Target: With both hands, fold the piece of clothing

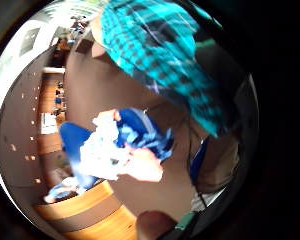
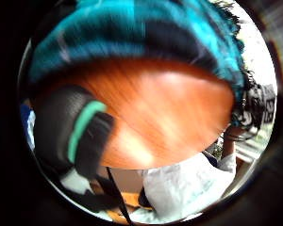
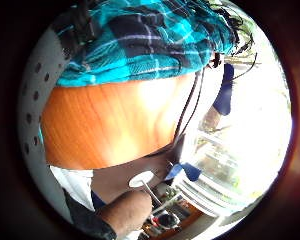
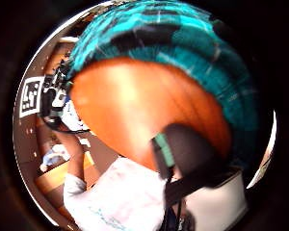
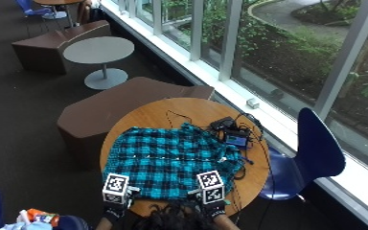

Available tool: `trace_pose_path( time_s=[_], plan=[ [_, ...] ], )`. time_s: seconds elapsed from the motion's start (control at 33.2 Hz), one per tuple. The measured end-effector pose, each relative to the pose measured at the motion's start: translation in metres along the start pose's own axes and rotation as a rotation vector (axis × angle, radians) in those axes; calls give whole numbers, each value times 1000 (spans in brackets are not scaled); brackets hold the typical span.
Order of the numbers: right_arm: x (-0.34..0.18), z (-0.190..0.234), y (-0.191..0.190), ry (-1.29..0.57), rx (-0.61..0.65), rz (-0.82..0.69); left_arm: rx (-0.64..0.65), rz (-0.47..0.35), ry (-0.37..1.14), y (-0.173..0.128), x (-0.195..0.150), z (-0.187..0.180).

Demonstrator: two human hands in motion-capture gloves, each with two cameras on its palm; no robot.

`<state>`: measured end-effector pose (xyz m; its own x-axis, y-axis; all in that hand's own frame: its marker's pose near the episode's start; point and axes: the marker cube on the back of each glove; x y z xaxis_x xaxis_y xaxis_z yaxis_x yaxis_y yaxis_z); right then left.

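- We see a teal-and-black plaid garment spread mostly flat on a round wooden table, covering its near half; the far-right part is bunched up.
- Left hand sits at the garment's near-left edge, right hand at the near-right edge, both at the table's near rim.
- Fingers: hidden from above in the outside view, and none show clearly in the palm views, so we cannot tell whether either hand pinches the cloth or just rests on it.
- Left thumb side palm view: plaid cloth just past bare tabletop, with a black glove, probably the other hand, over the table.
- Right little finger side palm view: plaid edge lying on the wood, close to the palm.
- Small dark devices with cables sit on the table just beyond the garment's far-right corner.
- A blue chair stands at the table's right, by the window.
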<state>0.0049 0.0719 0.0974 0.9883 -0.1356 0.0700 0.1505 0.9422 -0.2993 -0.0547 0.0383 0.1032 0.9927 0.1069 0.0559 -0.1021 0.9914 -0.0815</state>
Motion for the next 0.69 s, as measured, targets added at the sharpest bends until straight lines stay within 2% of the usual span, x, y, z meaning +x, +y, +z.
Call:
trace_pose_path(
  time_s=[0.06, 0.09, 0.15, 0.21, 0.24, 0.3, 0.36, 0.48, 0.6, 0.69],
  plan=[
    [10, -7, -7, 36, 119, 30, 164, -20, -11, -5, -4, 0],
    [15, -13, -15, 71, 219, 40, 256, -30, -28, -9, -5, -1],
    [26, -30, -37, 151, 498, 43, 394, -41, -56, -9, -3, -5],
    [31, -44, -48, 207, 723, 24, 417, -52, -75, 1, 1, -4],
    [30, -46, -44, 216, 766, 9, 405, -61, -93, 8, 1, -2],
    [22, -46, -23, 207, 760, -23, 410, -80, -133, 20, -3, -3],
    [13, -45, 2, 200, 728, -56, 467, -82, -152, 27, -8, -12],
    [14, -54, 33, 290, 693, -121, 504, -24, -73, 48, -12, -35],
    [25, -63, 55, 309, 488, -197, 465, 43, -59, 65, -28, -67],
    [38, -73, 42, 246, 321, -272, 383, 98, 22, 66, -29, -85]
  ],
)
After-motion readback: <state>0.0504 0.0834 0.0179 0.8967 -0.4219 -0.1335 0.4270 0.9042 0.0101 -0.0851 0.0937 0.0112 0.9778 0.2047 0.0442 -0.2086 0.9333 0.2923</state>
